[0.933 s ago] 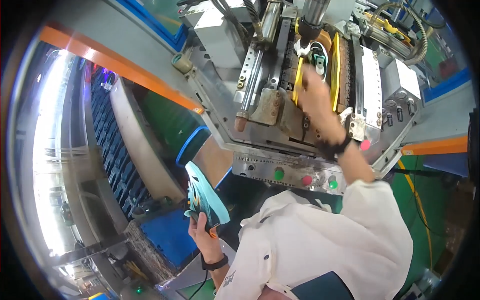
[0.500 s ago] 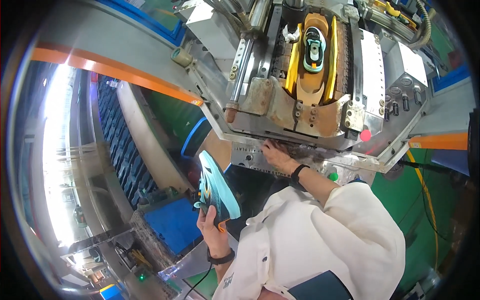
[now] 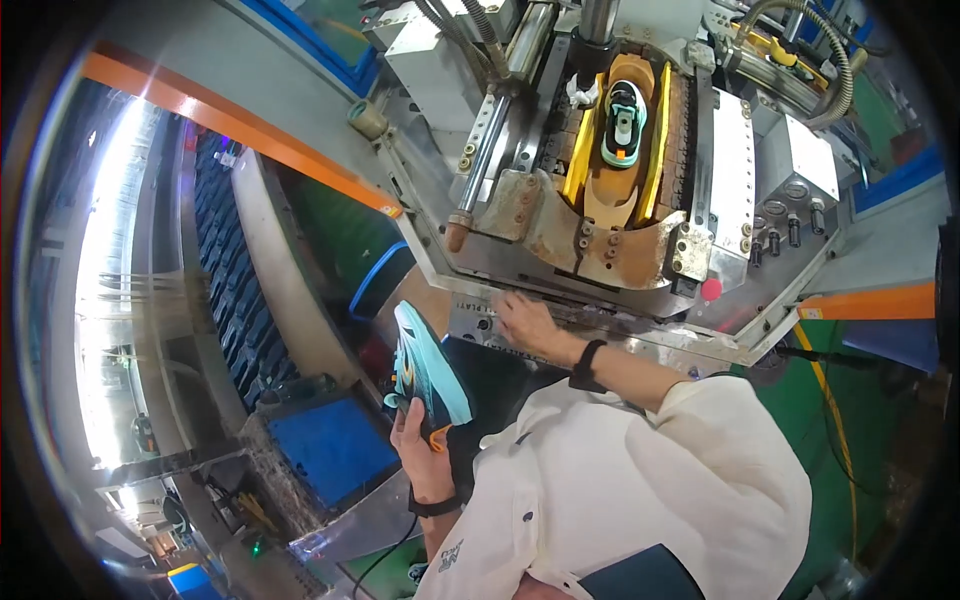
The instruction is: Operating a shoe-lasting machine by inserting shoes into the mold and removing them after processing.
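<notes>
Left grip (image 3: 424, 458) on shoe (image 3: 432, 372), second shoe (image 3: 624, 125) in cradle (image 3: 607, 203)

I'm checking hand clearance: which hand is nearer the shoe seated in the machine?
Right. The right hand is at the front panel, below and left of the seated shoe in the picture; the left hand is farther down and left, gripping another shoe.

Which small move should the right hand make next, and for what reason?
Probably a light press on the front panel: the right hand is over it, one shoe sits between yellow strips, away from both hands, and the left hand holds another shoe.
</notes>
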Demonstrator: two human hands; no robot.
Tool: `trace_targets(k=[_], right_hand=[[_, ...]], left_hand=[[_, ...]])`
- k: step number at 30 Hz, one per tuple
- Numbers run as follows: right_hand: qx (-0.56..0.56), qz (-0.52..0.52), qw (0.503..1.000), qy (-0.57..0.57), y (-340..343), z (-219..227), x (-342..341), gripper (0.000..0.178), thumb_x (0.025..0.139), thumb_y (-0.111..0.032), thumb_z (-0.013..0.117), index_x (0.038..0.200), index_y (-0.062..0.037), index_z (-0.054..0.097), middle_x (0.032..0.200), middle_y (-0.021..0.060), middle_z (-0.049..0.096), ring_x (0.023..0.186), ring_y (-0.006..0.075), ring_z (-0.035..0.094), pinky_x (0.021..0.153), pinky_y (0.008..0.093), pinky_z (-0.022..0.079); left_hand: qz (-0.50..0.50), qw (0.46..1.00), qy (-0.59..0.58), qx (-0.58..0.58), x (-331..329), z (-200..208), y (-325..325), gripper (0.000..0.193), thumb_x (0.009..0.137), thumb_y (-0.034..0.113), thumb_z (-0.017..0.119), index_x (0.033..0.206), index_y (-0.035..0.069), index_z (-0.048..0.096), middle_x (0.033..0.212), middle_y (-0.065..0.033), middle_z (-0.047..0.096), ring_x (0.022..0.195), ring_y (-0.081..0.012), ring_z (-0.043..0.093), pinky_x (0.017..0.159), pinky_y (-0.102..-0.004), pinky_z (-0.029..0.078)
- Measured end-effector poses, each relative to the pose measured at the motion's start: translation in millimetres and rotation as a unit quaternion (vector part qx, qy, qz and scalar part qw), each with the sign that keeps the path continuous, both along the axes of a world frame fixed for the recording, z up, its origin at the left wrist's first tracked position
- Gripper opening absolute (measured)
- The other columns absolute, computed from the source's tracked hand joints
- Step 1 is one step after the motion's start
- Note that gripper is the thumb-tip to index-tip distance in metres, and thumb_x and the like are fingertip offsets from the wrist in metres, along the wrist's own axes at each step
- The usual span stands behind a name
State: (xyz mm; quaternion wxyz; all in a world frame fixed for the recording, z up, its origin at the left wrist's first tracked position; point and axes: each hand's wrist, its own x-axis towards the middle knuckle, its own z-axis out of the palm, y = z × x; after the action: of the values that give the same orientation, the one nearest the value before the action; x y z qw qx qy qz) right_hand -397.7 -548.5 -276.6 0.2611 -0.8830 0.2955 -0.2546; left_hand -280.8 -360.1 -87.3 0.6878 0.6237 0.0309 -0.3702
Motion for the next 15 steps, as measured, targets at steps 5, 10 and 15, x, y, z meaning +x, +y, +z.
trace_targets(k=[5,10,15], right_hand=[[0.049,0.042,0.993,0.100,8,-62,-5,0.034,0.081,-0.012,0.062,0.114,-0.0083,0.054,0.107,0.0157,0.054,0.103,0.0352,0.059,0.083,0.0455,0.051],[0.094,-0.010,0.995,-0.028,4,-20,-8,0.032,0.080,-0.010,0.065,0.111,-0.0070,0.056,0.104,0.0129,0.057,0.092,0.0319,0.062,0.078,0.0458,0.053],[0.009,-0.091,0.950,-0.298,-69,190,-57,0.021,0.079,0.000,0.067,0.099,-0.0069,0.063,0.079,0.0089,0.060,0.066,0.0252,0.061,0.058,0.0339,0.051]], left_hand=[[-0.012,0.997,-0.079,0.018,-16,6,15,0.030,0.089,0.012,0.066,0.115,-0.001,0.060,0.098,-0.0065,0.069,0.079,-0.0137,0.069,0.058,-0.0219,0.054],[0.031,0.998,-0.027,0.037,-11,0,17,0.020,0.089,0.019,0.067,0.104,0.005,0.064,0.085,-0.0021,0.068,0.064,-0.0121,0.064,0.048,-0.0215,0.046],[0.044,0.999,-0.003,0.026,-7,-9,33,0.023,0.090,0.017,0.066,0.108,0.003,0.062,0.093,-0.0039,0.068,0.075,-0.0132,0.066,0.055,-0.0233,0.050]])
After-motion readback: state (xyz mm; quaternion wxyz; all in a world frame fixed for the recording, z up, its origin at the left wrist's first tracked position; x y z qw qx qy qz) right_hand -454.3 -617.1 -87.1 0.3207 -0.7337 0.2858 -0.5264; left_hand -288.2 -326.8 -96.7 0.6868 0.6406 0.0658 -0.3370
